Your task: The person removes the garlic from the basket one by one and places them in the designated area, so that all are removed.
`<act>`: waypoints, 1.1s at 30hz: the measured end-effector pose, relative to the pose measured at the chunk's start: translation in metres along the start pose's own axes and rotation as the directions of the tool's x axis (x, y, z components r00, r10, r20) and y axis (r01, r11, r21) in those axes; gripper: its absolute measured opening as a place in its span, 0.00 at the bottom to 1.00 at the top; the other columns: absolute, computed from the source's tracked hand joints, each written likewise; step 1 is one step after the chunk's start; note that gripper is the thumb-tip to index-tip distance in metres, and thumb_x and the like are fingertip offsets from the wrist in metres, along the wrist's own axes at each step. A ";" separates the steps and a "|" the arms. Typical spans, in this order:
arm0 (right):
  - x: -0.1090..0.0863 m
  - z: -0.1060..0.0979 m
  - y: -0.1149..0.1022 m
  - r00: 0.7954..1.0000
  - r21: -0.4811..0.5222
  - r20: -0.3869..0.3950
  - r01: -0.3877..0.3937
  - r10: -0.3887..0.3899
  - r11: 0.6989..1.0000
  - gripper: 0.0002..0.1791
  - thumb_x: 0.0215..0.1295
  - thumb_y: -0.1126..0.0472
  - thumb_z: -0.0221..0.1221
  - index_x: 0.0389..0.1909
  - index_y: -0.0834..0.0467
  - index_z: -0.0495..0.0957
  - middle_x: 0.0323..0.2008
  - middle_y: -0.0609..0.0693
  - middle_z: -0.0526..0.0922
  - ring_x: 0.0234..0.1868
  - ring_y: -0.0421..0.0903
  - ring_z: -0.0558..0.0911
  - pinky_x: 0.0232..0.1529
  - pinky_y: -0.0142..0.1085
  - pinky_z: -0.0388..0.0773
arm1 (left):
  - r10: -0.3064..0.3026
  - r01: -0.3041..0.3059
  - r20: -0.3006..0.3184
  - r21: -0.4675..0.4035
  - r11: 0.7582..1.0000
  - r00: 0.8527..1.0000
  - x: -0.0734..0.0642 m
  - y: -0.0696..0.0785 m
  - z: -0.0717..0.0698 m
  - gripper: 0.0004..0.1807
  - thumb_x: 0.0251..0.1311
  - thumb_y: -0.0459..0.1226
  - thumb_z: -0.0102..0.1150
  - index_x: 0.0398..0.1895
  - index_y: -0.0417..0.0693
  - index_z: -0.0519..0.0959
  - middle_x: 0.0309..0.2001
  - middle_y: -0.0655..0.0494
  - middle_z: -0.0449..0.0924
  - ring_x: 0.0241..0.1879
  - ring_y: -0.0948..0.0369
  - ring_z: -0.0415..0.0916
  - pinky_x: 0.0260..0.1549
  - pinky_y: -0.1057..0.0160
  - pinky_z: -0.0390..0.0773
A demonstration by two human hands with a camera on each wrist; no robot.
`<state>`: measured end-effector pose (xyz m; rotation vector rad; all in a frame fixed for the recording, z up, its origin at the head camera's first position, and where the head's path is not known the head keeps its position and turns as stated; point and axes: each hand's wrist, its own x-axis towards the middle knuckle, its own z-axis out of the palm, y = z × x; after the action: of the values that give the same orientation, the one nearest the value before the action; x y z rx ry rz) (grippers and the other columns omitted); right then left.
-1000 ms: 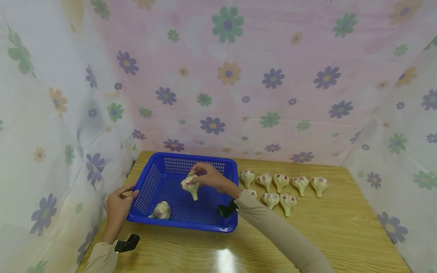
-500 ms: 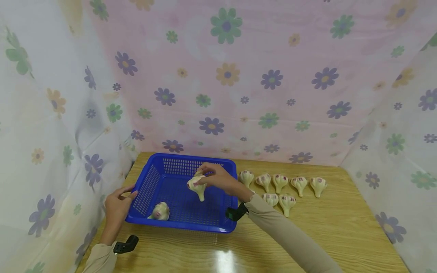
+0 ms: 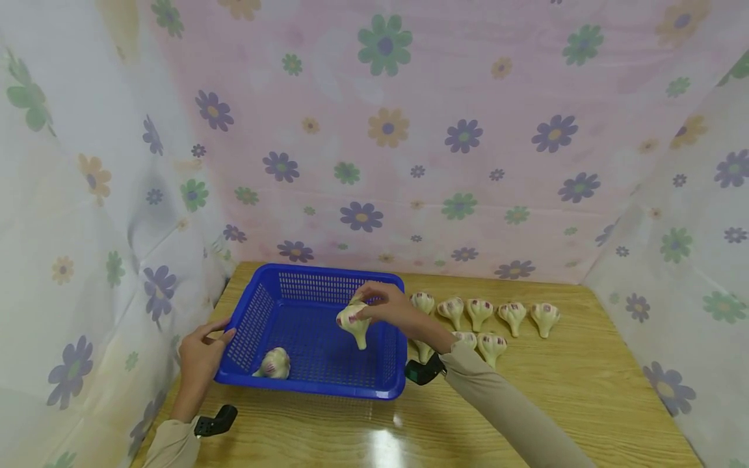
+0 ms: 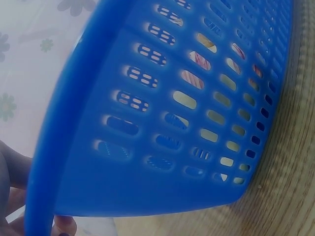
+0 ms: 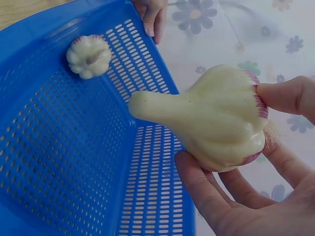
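Note:
A garlic bulb (image 5: 216, 118) with purple streaks at its root end is pinched between thumb and fingers of my right hand (image 3: 392, 309). It hangs stem down over the right half of the blue plastic basket (image 3: 310, 389). My left hand (image 3: 201, 351) grips the basket's left rim, thumb on one side and fingers on the other. Inside, in the near left corner, lies another garlic bulb (image 3: 275, 363). Through the basket's slotted wall (image 4: 123, 182) in the left wrist view, parts of that bulb show.
Right of the basket, several garlic bulbs (image 3: 480, 313) stand in two rows on the wooden table (image 3: 585, 390), stems toward me. My right forearm partly covers the nearer row. Flowered cloth (image 3: 409, 195) walls the table at the back and both sides.
My right hand has moved to the right with the garlic bulb, from the basket's middle toward its right side. My left hand keeps its grip on the rim.

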<state>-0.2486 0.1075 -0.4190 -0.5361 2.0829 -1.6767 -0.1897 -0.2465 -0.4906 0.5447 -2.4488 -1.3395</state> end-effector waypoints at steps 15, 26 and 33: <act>-0.023 -0.017 0.001 1.000 0.003 -0.005 0.017 -0.017 1.000 0.15 0.58 0.60 0.65 0.45 0.58 0.77 0.48 0.55 0.76 0.46 0.51 0.79 0.42 0.47 0.77 | 0.018 -0.018 -0.014 0.012 1.000 1.000 0.000 -0.001 0.000 0.18 0.57 0.38 0.65 0.50 0.41 0.82 0.47 0.42 0.81 0.22 0.66 0.71 0.20 0.68 0.71; -0.039 -0.035 0.005 0.998 0.018 0.004 0.063 -0.063 0.998 0.14 0.64 0.60 0.60 0.48 0.61 0.77 0.54 0.55 0.73 0.51 0.56 0.76 0.46 0.54 0.74 | 0.020 -0.020 -0.011 0.000 1.000 1.000 0.000 -0.003 0.000 0.18 0.58 0.39 0.64 0.50 0.41 0.81 0.47 0.42 0.80 0.22 0.66 0.71 0.20 0.68 0.71; -0.047 -0.047 0.011 0.999 0.030 -0.029 0.036 -0.035 0.999 0.17 0.63 0.59 0.61 0.51 0.62 0.76 0.56 0.59 0.72 0.50 0.54 0.77 0.44 0.49 0.76 | 0.009 -0.009 -0.005 -0.009 1.000 1.000 0.000 -0.002 0.000 0.18 0.58 0.39 0.64 0.51 0.41 0.81 0.47 0.42 0.80 0.22 0.66 0.71 0.20 0.68 0.71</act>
<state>-0.2350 0.1739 -0.4172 -0.5454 2.0760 -1.7433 -0.1892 -0.2475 -0.4927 0.5342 -2.4367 -1.3437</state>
